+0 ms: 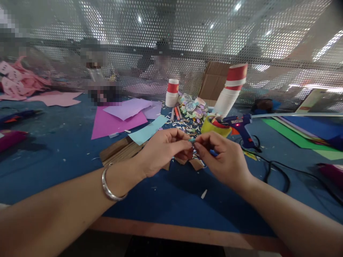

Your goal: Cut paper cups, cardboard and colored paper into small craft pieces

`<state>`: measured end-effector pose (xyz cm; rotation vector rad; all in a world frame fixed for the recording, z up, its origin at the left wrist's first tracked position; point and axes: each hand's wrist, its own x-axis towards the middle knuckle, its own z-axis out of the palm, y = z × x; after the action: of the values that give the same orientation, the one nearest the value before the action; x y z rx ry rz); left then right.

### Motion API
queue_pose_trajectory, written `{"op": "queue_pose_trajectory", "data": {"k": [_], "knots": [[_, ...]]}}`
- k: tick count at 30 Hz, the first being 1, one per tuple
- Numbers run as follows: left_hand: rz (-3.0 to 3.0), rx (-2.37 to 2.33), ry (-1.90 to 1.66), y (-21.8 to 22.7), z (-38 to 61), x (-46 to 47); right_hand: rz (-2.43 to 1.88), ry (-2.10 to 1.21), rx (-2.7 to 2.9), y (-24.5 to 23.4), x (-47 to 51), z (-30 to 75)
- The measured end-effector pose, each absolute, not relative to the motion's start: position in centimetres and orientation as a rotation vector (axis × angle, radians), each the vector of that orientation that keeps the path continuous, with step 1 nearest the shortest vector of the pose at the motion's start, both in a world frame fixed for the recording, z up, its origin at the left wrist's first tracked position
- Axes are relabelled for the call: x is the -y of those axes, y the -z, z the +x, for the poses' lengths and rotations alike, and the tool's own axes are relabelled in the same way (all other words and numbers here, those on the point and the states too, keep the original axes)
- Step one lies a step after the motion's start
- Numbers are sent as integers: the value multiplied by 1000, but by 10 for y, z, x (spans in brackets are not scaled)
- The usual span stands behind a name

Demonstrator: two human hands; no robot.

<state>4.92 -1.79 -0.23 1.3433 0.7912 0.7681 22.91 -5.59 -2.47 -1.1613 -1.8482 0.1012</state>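
Over the front middle of the blue table, my left hand (167, 148) and my right hand (226, 155) meet fingertip to fingertip. Both pinch a small teal paper piece (192, 140), mostly hidden by the fingers. A silver bangle (106, 185) circles my left wrist. Brown cardboard strips (120, 151) lie beside and partly behind my left hand, with a light blue paper sheet (148, 130) just beyond. Small cardboard scraps (197, 164) rest below the hands. Close behind my right hand are a yellow container (210, 125) and a blue glue gun (241, 125) with its red light lit.
Stacked paper cups (172, 93) stand behind a heap of paper cuttings (191, 105). A taller, leaning cup stack (227, 98) is to their right. Purple paper (115, 123) lies left, green paper (292, 134) right. A black cord (286, 178) crosses the right side. Perforated metal (184, 39) closes the back.
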Motion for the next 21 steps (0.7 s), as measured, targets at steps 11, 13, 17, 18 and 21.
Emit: {"op": "queue_pose_trajectory", "data": {"k": [11, 13, 17, 18, 21], "knots": [[1201, -804, -801, -1, 49, 13, -1063, 76, 1982, 27, 58, 236], [1279, -801, -823, -1, 48, 13, -1074, 21, 1963, 25, 58, 237], [1333, -791, -853, 0, 50, 14, -1080, -67, 1948, 24, 58, 238], [1325, -791, -853, 0, 50, 14, -1078, -78, 1946, 24, 58, 238], [1268, -776, -813, -1, 50, 13, -1066, -77, 1948, 25, 58, 239]]}}
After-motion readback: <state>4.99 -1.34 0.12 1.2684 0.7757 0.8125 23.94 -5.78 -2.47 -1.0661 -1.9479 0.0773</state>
